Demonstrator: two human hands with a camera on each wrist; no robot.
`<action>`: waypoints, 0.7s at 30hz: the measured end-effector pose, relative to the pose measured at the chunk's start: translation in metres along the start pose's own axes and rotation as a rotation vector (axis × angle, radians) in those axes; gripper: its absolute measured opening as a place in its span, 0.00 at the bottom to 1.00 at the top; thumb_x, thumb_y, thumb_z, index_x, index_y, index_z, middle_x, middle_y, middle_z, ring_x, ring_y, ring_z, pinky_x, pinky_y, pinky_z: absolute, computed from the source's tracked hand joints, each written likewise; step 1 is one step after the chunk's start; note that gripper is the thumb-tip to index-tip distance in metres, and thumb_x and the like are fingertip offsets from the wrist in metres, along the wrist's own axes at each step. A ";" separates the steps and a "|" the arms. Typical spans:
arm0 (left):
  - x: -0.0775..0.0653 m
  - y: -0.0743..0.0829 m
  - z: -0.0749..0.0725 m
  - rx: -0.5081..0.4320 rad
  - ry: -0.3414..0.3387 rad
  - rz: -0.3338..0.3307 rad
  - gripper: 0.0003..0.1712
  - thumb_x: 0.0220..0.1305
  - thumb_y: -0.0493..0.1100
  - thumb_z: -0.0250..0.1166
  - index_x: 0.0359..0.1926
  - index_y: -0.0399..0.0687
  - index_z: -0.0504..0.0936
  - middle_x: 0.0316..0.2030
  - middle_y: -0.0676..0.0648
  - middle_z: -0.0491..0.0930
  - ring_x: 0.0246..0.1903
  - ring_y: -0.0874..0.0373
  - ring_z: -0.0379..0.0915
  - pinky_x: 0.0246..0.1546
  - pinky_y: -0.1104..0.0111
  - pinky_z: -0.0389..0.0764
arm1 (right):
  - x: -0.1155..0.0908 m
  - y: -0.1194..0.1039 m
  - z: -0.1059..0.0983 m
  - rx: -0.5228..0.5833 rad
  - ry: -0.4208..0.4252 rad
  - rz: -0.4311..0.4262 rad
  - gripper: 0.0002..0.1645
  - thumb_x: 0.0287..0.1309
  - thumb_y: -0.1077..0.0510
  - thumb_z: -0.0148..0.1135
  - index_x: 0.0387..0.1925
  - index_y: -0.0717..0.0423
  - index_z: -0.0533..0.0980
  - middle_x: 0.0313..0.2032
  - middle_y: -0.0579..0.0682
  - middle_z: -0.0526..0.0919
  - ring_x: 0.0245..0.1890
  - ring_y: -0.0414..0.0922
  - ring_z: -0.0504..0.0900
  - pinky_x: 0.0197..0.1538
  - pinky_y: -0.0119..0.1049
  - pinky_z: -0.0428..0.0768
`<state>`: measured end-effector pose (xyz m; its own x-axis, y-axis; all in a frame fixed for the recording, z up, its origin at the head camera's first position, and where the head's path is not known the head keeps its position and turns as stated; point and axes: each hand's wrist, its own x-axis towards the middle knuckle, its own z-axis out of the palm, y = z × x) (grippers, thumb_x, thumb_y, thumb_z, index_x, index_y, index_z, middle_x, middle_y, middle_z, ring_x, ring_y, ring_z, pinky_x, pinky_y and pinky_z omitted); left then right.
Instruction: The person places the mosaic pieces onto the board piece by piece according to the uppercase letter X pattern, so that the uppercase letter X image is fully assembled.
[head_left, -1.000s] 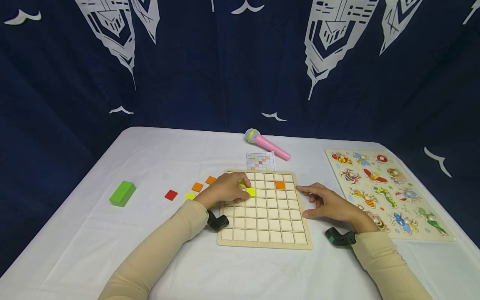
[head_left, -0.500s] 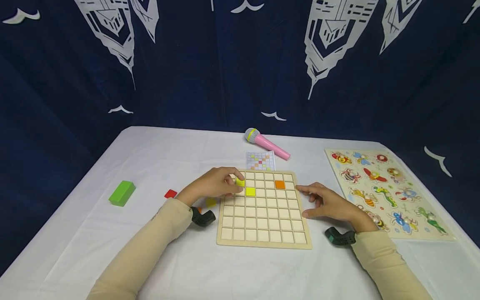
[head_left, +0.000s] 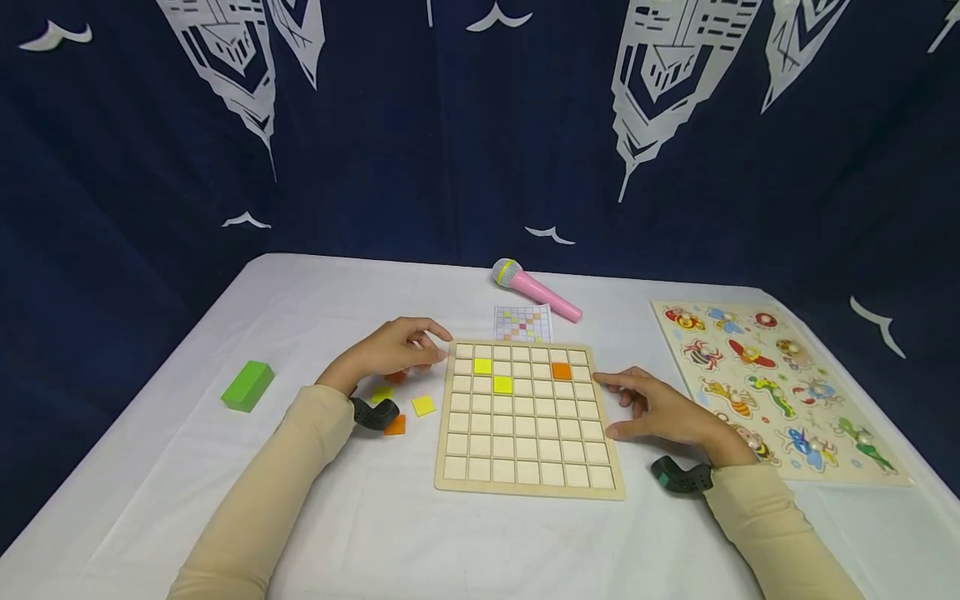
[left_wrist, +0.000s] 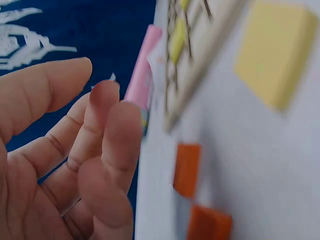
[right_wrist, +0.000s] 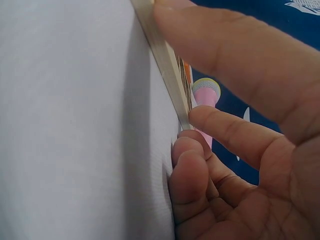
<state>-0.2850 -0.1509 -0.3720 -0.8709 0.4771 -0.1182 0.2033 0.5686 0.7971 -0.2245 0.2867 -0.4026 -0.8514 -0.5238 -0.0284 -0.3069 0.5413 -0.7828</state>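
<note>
A wooden grid board (head_left: pixel 527 449) lies flat at the middle of the table. Set in its squares are two yellow tiles, one upper (head_left: pixel 482 366) and one lower (head_left: pixel 502 384), and an orange tile (head_left: pixel 561 371). My left hand (head_left: pixel 393 346) hovers beside the board's upper left corner, fingers loosely bent and nothing between them in the left wrist view. Under and near it lie loose tiles: a yellow tile (head_left: pixel 423 406), an orange tile (head_left: pixel 394 425) and others partly covered by the hand. My right hand (head_left: pixel 660 408) touches the board's right edge with thumb and forefinger.
A small printed grid card (head_left: pixel 522 323) lies behind the board, with a pink toy microphone (head_left: pixel 546 297) beyond it. At the left stands a green block (head_left: pixel 247 386). A wooden insect puzzle (head_left: pixel 813 392) lies at the right, near my right wrist.
My left hand has drawn back leftward from the board, uncovering the upper yellow tile in its square. It now covers the loose red tile's spot. My right hand stays at the edge.
</note>
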 end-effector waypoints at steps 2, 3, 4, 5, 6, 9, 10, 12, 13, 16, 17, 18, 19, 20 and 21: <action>0.001 -0.006 -0.001 0.013 0.034 -0.022 0.22 0.72 0.45 0.70 0.63 0.45 0.84 0.43 0.45 0.85 0.38 0.53 0.78 0.39 0.65 0.78 | 0.000 0.000 0.000 -0.001 0.001 0.001 0.50 0.54 0.63 0.84 0.74 0.73 0.69 0.43 0.53 0.70 0.36 0.44 0.68 0.39 0.33 0.72; 0.001 -0.009 -0.002 0.016 0.049 -0.035 0.22 0.72 0.45 0.71 0.63 0.45 0.85 0.44 0.46 0.84 0.39 0.53 0.77 0.40 0.65 0.78 | 0.000 0.000 0.000 -0.003 0.000 0.001 0.50 0.54 0.63 0.84 0.74 0.73 0.69 0.42 0.53 0.70 0.36 0.44 0.68 0.39 0.33 0.72; 0.001 -0.011 -0.003 0.020 0.063 -0.045 0.22 0.71 0.45 0.71 0.62 0.45 0.85 0.43 0.46 0.84 0.40 0.53 0.76 0.42 0.65 0.77 | 0.000 0.000 0.000 -0.004 0.000 0.001 0.50 0.54 0.63 0.84 0.74 0.73 0.69 0.42 0.53 0.70 0.36 0.44 0.68 0.39 0.33 0.72; 0.001 -0.014 -0.003 0.023 0.072 -0.055 0.21 0.70 0.45 0.72 0.62 0.45 0.85 0.43 0.46 0.83 0.40 0.53 0.75 0.42 0.65 0.76 | 0.000 0.001 0.000 -0.006 0.000 0.001 0.50 0.54 0.63 0.84 0.74 0.73 0.69 0.43 0.53 0.70 0.36 0.44 0.68 0.39 0.33 0.72; 0.001 -0.016 -0.004 0.023 0.078 -0.062 0.21 0.69 0.44 0.72 0.61 0.44 0.85 0.43 0.46 0.83 0.40 0.53 0.75 0.43 0.65 0.75 | 0.000 0.001 0.000 -0.007 0.000 0.000 0.49 0.54 0.63 0.84 0.74 0.73 0.69 0.43 0.53 0.70 0.36 0.44 0.68 0.39 0.33 0.72; 0.002 -0.023 -0.003 0.027 0.089 -0.080 0.21 0.67 0.42 0.74 0.60 0.43 0.86 0.43 0.47 0.83 0.44 0.52 0.75 0.49 0.62 0.75 | 0.000 0.002 0.000 -0.007 0.000 0.002 0.50 0.54 0.63 0.84 0.74 0.73 0.69 0.43 0.52 0.70 0.36 0.44 0.68 0.39 0.33 0.72; 0.003 -0.025 -0.003 0.035 0.089 -0.081 0.21 0.66 0.41 0.75 0.59 0.43 0.86 0.43 0.47 0.83 0.46 0.51 0.76 0.51 0.61 0.75 | 0.000 0.002 0.001 -0.006 0.001 0.001 0.50 0.54 0.63 0.84 0.74 0.73 0.69 0.43 0.52 0.70 0.37 0.44 0.68 0.39 0.33 0.72; 0.004 -0.028 -0.001 0.041 0.089 -0.088 0.21 0.66 0.40 0.75 0.59 0.43 0.86 0.45 0.47 0.84 0.50 0.50 0.76 0.58 0.58 0.74 | -0.001 0.003 0.001 -0.003 0.001 -0.002 0.50 0.54 0.62 0.84 0.74 0.73 0.69 0.43 0.52 0.70 0.37 0.44 0.68 0.39 0.33 0.72; 0.004 -0.028 -0.001 0.042 0.089 -0.093 0.21 0.65 0.39 0.76 0.59 0.43 0.86 0.46 0.46 0.83 0.52 0.49 0.76 0.62 0.56 0.72 | -0.001 0.003 0.001 -0.002 0.002 -0.004 0.50 0.54 0.62 0.84 0.74 0.73 0.69 0.43 0.52 0.70 0.37 0.44 0.68 0.39 0.33 0.72; 0.005 -0.031 0.000 0.057 0.084 -0.106 0.23 0.64 0.38 0.77 0.59 0.42 0.86 0.48 0.45 0.82 0.55 0.47 0.74 0.67 0.52 0.70 | 0.000 0.004 0.000 -0.001 0.002 -0.008 0.50 0.54 0.62 0.84 0.74 0.73 0.69 0.43 0.52 0.70 0.37 0.44 0.68 0.39 0.33 0.72; 0.005 -0.031 0.000 0.058 0.084 -0.113 0.23 0.63 0.38 0.77 0.59 0.42 0.86 0.49 0.45 0.81 0.56 0.47 0.74 0.67 0.51 0.69 | 0.000 0.004 0.000 -0.001 0.002 -0.008 0.50 0.54 0.62 0.84 0.74 0.73 0.69 0.43 0.52 0.70 0.37 0.44 0.68 0.39 0.33 0.72; 0.005 -0.032 0.000 0.060 0.083 -0.118 0.24 0.62 0.37 0.77 0.59 0.42 0.86 0.50 0.44 0.81 0.57 0.46 0.73 0.68 0.51 0.69 | 0.000 0.003 0.000 -0.001 0.002 -0.008 0.50 0.54 0.62 0.84 0.74 0.73 0.69 0.43 0.52 0.70 0.37 0.44 0.68 0.39 0.33 0.72; 0.005 -0.033 0.000 0.064 0.084 -0.121 0.24 0.61 0.37 0.77 0.59 0.42 0.86 0.51 0.44 0.81 0.57 0.46 0.72 0.68 0.50 0.68 | 0.000 0.003 0.000 -0.002 0.002 -0.008 0.50 0.54 0.62 0.84 0.74 0.73 0.69 0.43 0.53 0.70 0.37 0.44 0.68 0.39 0.33 0.72; 0.004 -0.034 -0.001 0.067 0.084 -0.125 0.24 0.61 0.37 0.77 0.59 0.42 0.86 0.52 0.44 0.81 0.57 0.46 0.72 0.69 0.49 0.68 | 0.000 0.003 0.000 -0.002 0.002 -0.008 0.50 0.54 0.62 0.84 0.74 0.73 0.69 0.43 0.53 0.70 0.37 0.44 0.68 0.39 0.33 0.72; 0.004 -0.035 -0.001 0.066 0.084 -0.129 0.25 0.61 0.37 0.77 0.59 0.43 0.86 0.53 0.43 0.81 0.58 0.46 0.71 0.70 0.49 0.68 | 0.000 0.003 0.000 -0.001 0.002 -0.008 0.50 0.54 0.62 0.84 0.74 0.73 0.69 0.43 0.53 0.70 0.37 0.44 0.68 0.39 0.33 0.72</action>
<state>-0.2963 -0.1694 -0.3996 -0.9255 0.3412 -0.1647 0.1142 0.6657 0.7374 -0.2252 0.2880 -0.4048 -0.8496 -0.5270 -0.0207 -0.3145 0.5378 -0.7822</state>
